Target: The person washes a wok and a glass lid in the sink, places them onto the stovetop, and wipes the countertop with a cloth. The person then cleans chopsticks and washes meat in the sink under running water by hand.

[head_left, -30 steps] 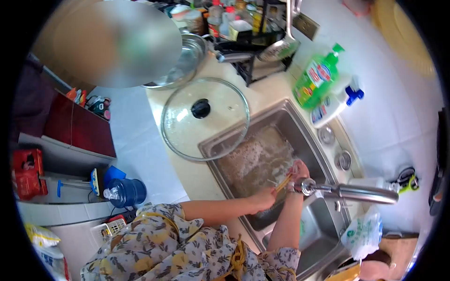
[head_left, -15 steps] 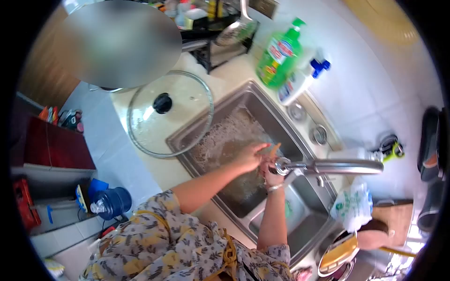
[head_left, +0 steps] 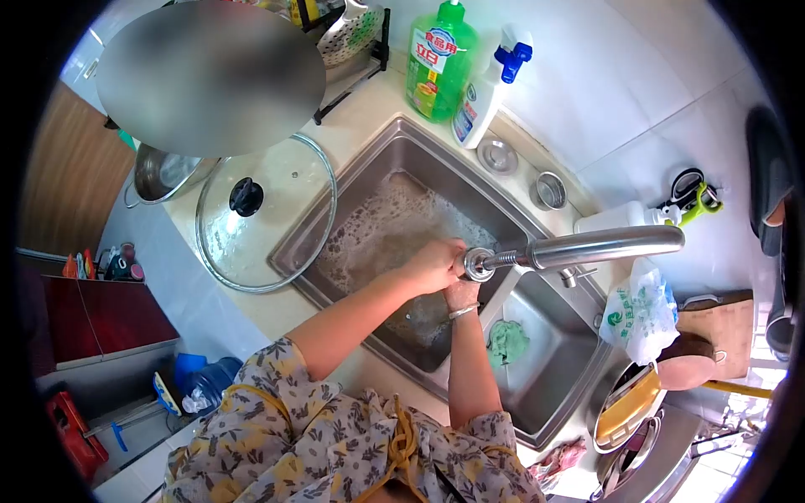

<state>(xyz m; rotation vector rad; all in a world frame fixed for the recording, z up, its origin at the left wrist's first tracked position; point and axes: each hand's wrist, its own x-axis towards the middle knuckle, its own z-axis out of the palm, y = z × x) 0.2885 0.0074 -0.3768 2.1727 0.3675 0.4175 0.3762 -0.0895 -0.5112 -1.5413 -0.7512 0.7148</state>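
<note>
My left hand (head_left: 434, 265) is over the large sink basin (head_left: 394, 138), its fingers curled in against my right hand. My right hand (head_left: 460, 293), with a bracelet (head_left: 464, 311) at the wrist, is just under the spout of the faucet (head_left: 579, 250). The spout head hides most of its fingers. What lies between the two hands, if anything, cannot be made out. Murky, foamy water (head_left: 377, 230) fills the bottom of the basin below them. In the smaller basin to the right lies a green cloth or scrubber (head_left: 507, 343).
A glass lid (head_left: 277, 201) with a black knob lies left of the sink. Behind the sink stand a green soap bottle (head_left: 440, 63), a white spray bottle (head_left: 486, 96) and a small metal cup (head_left: 549, 192). A plastic bag (head_left: 641, 310) and a cutting board (head_left: 721, 335) are at the right.
The view has shifted, and the sink sits further left and higher in it. My left hand's fingers were spread out and have curled in against my right hand, which stays under the spout.
</note>
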